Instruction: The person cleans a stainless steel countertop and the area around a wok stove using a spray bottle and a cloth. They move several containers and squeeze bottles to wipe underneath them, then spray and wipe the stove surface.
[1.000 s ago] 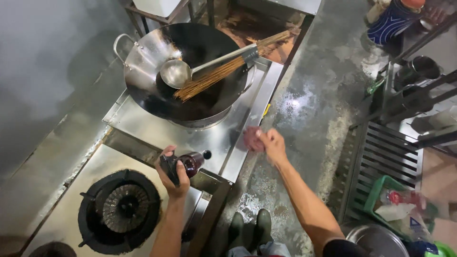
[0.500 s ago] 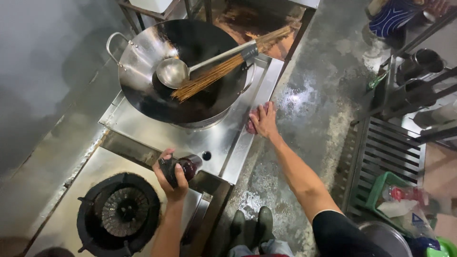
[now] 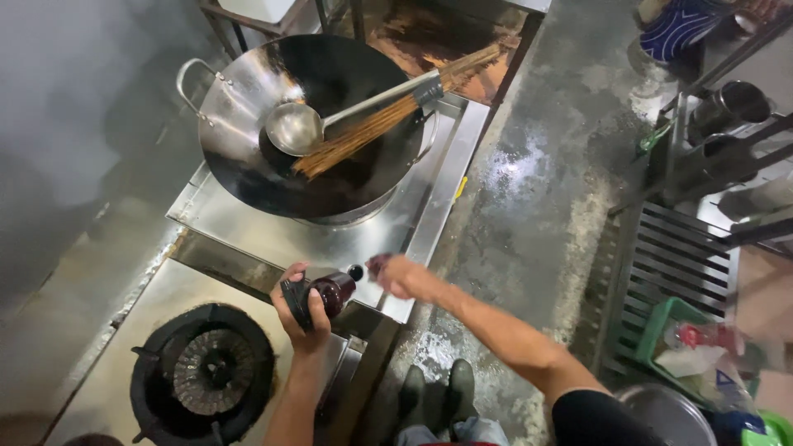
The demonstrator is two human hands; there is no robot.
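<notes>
My left hand (image 3: pixel 304 307): my fingers are wrapped tight round a small dark bottle with reddish-brown liquid inside (image 3: pixel 324 293). I hold it tipped on its side, with its black cap end by my palm.
My right hand (image 3: pixel 395 275): it is blurry, just beside the far end of the bottle. I cannot tell if it is open or closed, or if it holds anything.
Where the bottle is: above the front edge of the shiny steel stove top (image 3: pixel 347 239), between my two hands.
How the bottle handles: I think it is light and hard. It looks smooth, so it may slip if my fingers are wet. It may be glass, so it could break on the hard floor. The fat middle is the best place to grip.
Beyond my fingers: a big round dark metal wok (image 3: pixel 310 124) sits on the stove. A silver ladle (image 3: pixel 296 128) and a brush of thin brown sticks (image 3: pixel 372 124) lie in it.
Below my left wrist: a black round gas burner (image 3: pixel 202 376).
To the right of my right hand: a wet grey floor (image 3: pixel 537 190), then a dark metal rack (image 3: pixel 686 248).
In the way: the ladle and brush handles stick out over the wok rim.
</notes>
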